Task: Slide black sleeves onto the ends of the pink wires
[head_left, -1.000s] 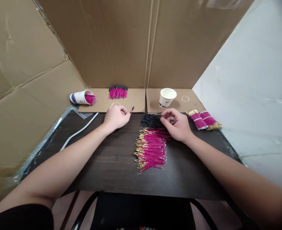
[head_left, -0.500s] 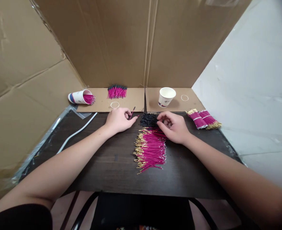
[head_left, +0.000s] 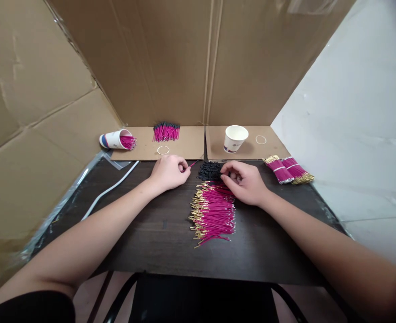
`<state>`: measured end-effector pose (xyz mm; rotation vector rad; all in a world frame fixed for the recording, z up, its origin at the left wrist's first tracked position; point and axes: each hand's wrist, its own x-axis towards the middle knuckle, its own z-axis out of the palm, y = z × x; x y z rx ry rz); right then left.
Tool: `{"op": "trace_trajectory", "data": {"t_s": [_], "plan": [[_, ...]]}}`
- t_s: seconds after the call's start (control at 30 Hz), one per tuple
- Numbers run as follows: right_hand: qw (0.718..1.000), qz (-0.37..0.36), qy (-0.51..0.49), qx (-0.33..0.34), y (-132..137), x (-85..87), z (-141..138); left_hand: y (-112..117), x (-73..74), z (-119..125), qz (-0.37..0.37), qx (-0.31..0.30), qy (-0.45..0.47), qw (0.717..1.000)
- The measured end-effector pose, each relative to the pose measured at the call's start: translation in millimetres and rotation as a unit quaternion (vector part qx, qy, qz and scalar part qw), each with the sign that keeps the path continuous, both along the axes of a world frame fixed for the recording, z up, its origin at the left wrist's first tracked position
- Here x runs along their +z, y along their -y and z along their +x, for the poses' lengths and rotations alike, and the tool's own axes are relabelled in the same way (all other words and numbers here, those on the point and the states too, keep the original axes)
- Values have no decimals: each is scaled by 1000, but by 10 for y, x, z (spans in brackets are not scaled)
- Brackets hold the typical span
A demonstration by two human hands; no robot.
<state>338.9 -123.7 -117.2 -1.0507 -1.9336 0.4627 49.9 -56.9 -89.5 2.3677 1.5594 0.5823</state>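
My left hand (head_left: 170,173) is closed in a pinch on a thin pink wire (head_left: 193,164), whose end sticks out to the right beyond the fingertips. Just right of it lies a heap of small black sleeves (head_left: 209,171). My right hand (head_left: 245,183) rests at the heap's right edge with thumb and fingers curled together; what is between the fingertips is too small to make out. Below the heap spreads a loose pile of pink wires (head_left: 214,211) with gold tips on the left and silvery tips on the right.
Behind, on cardboard (head_left: 189,139), lie black-capped pink wires (head_left: 166,132) and a rubber band (head_left: 163,150). A tipped paper cup (head_left: 112,139) holds wires at left. An upright cup (head_left: 235,138), another band (head_left: 261,140) and banded wire bundles (head_left: 288,169) are at right.
My left fingers have closed further, and the wires between them have swung from upright and spread to one end pointing right. My right hand stays by the black heap. The view has shifted slightly.
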Motion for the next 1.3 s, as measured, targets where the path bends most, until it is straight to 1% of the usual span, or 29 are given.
{"op": "trace_trajectory", "data": {"t_s": [0.1,0.23,0.4,0.63,0.7,0.83,1.0,1.17,1.3], "plan": [[1000,-1,1,2,3,7,0,32,41,34,-22,13,-41,999],[1000,-1,0,2,3,13,-3,62,75,43,-29,-11,-97,995],[1000,-1,-3,0,-1,5,-1,66,90,9,-42,-47,-99,993],[1000,-23,8,-14,-2,9,4,47,63,-18,-38,-47,-79,995],[1000,-21,9,-11,0,12,0,35,75,-29,-36,-32,-66,997],[1000,-12,5,1,6,17,-7,-41,119,-74,-18,26,-39,999],[1000,-8,2,11,7,11,-8,-270,137,-258,34,110,-21,993],[1000,-19,8,9,5,1,-11,-514,152,-527,9,187,-30,982],[1000,-17,8,10,7,7,-13,-577,201,-636,-10,198,-51,979]]}}
